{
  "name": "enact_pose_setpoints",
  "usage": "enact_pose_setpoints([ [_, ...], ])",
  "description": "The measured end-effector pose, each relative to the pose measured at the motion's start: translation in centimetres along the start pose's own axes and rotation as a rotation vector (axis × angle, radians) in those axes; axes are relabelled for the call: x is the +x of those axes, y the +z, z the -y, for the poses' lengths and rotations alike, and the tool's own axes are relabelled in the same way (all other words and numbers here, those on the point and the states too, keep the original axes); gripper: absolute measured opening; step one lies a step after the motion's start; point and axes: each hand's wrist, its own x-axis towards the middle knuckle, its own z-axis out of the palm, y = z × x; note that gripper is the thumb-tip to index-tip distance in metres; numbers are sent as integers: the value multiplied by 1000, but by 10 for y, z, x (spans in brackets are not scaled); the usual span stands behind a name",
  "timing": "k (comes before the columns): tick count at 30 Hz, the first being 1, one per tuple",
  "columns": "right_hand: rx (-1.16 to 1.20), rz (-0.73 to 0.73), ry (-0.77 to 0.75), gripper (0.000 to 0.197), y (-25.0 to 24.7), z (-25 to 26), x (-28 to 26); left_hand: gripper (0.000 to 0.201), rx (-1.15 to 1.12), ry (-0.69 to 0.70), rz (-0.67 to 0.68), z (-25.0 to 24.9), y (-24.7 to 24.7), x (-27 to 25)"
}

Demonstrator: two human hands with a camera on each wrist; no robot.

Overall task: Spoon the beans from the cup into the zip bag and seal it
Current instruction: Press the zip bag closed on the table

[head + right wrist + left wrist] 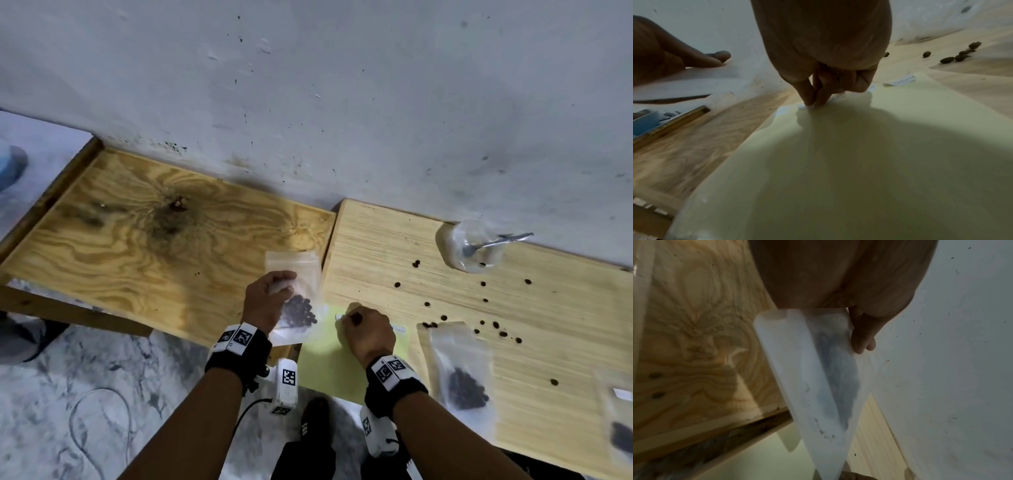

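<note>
Bag: zip bag (295, 301) of beans, left hand (265, 301) gripping its side, long axis toward wall.
Label: white sticker (804, 107) pinched by right hand (368, 334), just right of bag.

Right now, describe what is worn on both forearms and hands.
Both arms are bare, with no sleeves or gloves. Each wrist carries a black strap with white blocks printed with black square markers. A white camera housing hangs beneath each wrist; a black cable runs from the left one.

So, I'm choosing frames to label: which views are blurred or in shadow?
Head view: mostly sharp, dim at its edges, loose beans distinct. Left wrist: the bag in the left hand is smeared. Right wrist: the right hand casts a broad shadow over the yellow sheet; the wood at left is streaked.
</note>
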Motion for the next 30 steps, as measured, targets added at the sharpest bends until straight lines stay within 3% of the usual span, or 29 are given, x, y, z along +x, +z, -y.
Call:
enact_pose_setpoints([
  [3,172,-51,-42,15,-4,2,0,25,25,15,1,3,-5,0],
  [7,534,-123,-239,15,-19,19,-3,46,159,106,52,4,-5,-2],
  [11,558,-56,-371,13,-36,50,-5,54,148,151,115,-7,11,-15],
  [19,371,-167,-288,15,-49,63,-19,61,138,246,198,-14,31,-29],
  [22,346,-229,-223,17,-50,65,-26,41,67,246,168,-17,37,-32],
  [26,501,-278,-160,51,-53,58,-24,14,-1,199,32,-14,41,-31],
  [30,762,-186,-150,44,-56,47,-21,21,23,228,72,-15,45,-31],
])
